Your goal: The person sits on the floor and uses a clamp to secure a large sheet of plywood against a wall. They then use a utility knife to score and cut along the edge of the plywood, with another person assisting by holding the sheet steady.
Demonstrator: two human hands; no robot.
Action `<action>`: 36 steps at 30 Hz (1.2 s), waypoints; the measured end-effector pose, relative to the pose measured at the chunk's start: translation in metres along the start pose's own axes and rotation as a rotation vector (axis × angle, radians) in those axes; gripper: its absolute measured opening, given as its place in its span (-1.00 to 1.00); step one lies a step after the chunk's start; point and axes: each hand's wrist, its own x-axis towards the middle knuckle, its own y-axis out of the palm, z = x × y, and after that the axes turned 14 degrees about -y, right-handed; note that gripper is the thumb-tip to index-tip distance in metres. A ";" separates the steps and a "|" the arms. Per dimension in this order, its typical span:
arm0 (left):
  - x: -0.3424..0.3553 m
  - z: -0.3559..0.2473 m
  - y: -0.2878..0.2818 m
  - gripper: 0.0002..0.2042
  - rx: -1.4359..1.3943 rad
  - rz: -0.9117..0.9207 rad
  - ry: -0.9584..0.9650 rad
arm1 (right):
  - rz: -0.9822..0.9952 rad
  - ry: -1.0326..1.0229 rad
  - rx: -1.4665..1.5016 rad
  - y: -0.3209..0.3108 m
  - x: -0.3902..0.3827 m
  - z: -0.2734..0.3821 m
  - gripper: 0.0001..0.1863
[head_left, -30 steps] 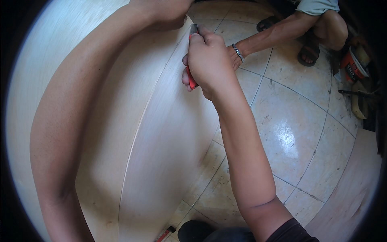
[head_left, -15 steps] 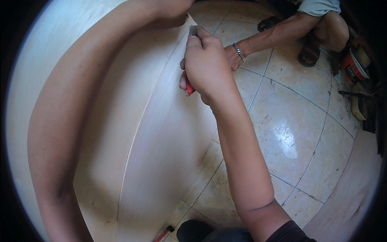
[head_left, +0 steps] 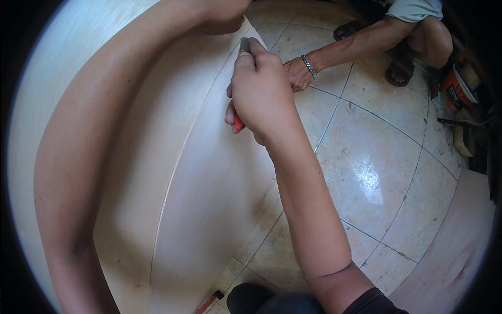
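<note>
My right hand (head_left: 259,86) is closed around a red utility knife (head_left: 239,122) with a metal front end, over the pale wooden board (head_left: 204,199) beside its long seam. My left hand (head_left: 227,15) is at the top of the view on the board, fingers curled and partly hidden or cut off; what they hold, if anything, I cannot make out. Its forearm lies across the board's left part. A co-worker's hand (head_left: 299,73), wearing a chain bracelet, is just right of my right hand at the board's edge, its fingertips hidden behind mine.
Tiled floor (head_left: 376,136) lies right of the board. A crouching person's sandalled foot (head_left: 398,72) is at upper right, near an orange-red bucket (head_left: 457,89) and clutter. Another wooden panel (head_left: 449,230) is at lower right. A red-and-black tool (head_left: 208,302) lies near my dark-clothed leg (head_left: 266,301).
My right hand and the knife have moved down and to the left, toward me. The co-worker's hand has shifted slightly left. My left forearm has shifted only slightly.
</note>
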 end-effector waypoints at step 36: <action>-0.001 0.002 -0.003 -0.78 -0.031 0.058 -0.009 | 0.092 0.073 0.055 0.015 -0.035 0.003 -0.48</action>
